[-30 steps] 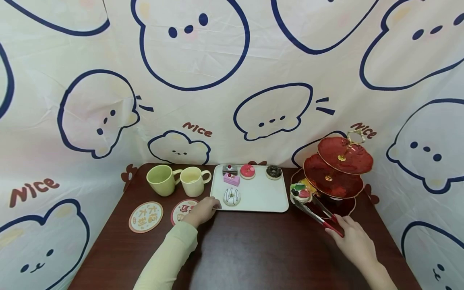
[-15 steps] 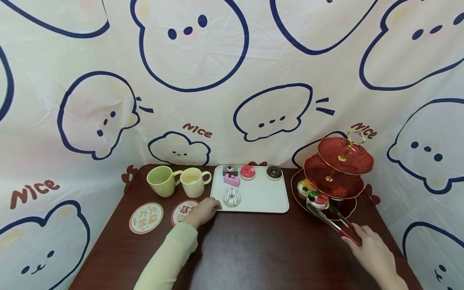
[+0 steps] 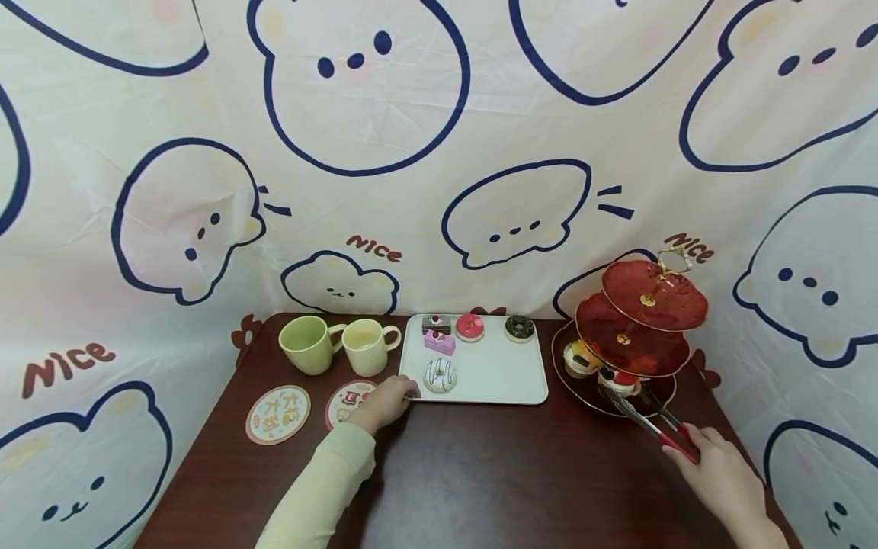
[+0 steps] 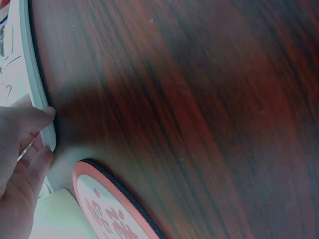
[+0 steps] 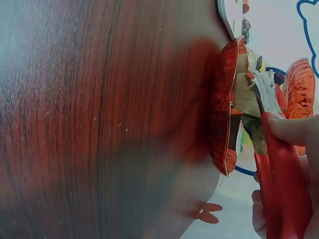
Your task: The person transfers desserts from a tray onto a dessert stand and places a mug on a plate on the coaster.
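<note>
Hands [image 3: 384,402] [image 3: 722,474] two, tongs [image 3: 675,447] one, cupcakes [image 3: 580,361] [image 3: 620,383] two, tray [image 3: 501,372] one.

This looks to me like a staged tea nook: cartoon-printed cloth [image 3: 357,114] hangs behind and beside a dark wood-grain table [image 3: 507,473] set with a green mug [image 3: 303,349], a cream mug [image 3: 361,352], round coasters [image 3: 277,415], a white tray [image 3: 501,374] of doughnuts [image 3: 469,327] and a red three-tier cake stand [image 3: 679,301].
</note>
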`<action>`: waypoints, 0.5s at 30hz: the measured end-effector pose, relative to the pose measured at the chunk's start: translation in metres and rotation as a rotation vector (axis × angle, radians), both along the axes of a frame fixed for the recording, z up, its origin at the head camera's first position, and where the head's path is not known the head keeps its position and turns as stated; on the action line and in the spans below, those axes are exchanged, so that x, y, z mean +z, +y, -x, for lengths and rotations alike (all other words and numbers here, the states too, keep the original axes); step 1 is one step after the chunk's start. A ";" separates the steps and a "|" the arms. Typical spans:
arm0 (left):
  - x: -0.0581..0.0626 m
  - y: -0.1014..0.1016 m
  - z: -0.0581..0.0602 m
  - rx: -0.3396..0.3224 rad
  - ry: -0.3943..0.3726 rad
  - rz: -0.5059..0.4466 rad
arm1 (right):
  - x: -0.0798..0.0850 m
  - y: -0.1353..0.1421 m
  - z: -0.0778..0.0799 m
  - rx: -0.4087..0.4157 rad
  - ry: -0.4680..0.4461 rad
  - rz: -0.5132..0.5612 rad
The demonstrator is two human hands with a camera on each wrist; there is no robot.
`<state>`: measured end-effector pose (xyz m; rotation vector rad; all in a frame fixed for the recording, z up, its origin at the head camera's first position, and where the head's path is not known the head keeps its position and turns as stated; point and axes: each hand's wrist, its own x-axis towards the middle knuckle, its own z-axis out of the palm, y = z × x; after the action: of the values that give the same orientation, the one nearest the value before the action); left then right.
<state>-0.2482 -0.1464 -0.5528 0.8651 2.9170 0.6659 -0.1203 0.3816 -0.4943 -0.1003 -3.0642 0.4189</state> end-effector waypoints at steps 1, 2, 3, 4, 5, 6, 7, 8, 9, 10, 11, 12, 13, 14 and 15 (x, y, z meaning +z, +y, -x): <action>0.000 0.000 0.000 0.003 -0.002 -0.001 | 0.000 0.001 0.001 0.002 0.000 -0.001; 0.001 0.000 -0.001 0.007 -0.007 -0.002 | -0.001 0.002 0.001 0.004 0.000 -0.002; 0.001 0.000 -0.001 0.009 -0.013 -0.003 | -0.001 0.002 0.002 0.007 0.001 -0.004; 0.001 0.000 -0.001 0.011 -0.015 -0.005 | -0.002 0.003 0.002 0.011 0.001 -0.007; 0.002 0.000 -0.001 0.009 -0.015 -0.006 | -0.002 0.003 0.003 0.012 -0.001 -0.010; 0.002 0.000 -0.001 0.009 -0.017 -0.005 | -0.002 0.004 0.004 0.013 -0.006 -0.014; 0.002 0.000 -0.002 0.010 -0.017 -0.006 | -0.003 0.004 0.005 0.011 -0.013 -0.018; 0.002 0.000 -0.002 0.010 -0.018 -0.007 | -0.003 0.005 0.006 0.011 -0.026 -0.023; 0.002 0.000 -0.002 0.010 -0.017 -0.008 | -0.003 0.005 0.007 0.010 -0.038 -0.027; 0.002 0.000 -0.001 0.009 -0.015 -0.006 | -0.003 0.005 0.009 0.009 -0.050 -0.031; 0.002 0.000 -0.001 0.009 -0.016 -0.004 | -0.003 0.005 0.010 0.006 -0.066 -0.034; 0.002 0.000 -0.001 0.011 -0.019 -0.004 | -0.003 0.005 0.011 0.003 -0.081 -0.036; 0.002 0.000 -0.001 0.010 -0.019 -0.004 | -0.003 0.005 0.012 0.002 -0.096 -0.036; 0.002 0.000 -0.001 0.007 -0.013 -0.002 | -0.003 0.006 0.014 0.003 -0.107 -0.038; 0.002 0.000 -0.001 0.005 -0.008 -0.001 | -0.003 0.006 0.015 0.003 -0.110 -0.038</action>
<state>-0.2468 -0.1461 -0.5510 0.8530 2.9129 0.6697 -0.1351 0.3872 -0.4969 -0.1218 -3.1790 0.3663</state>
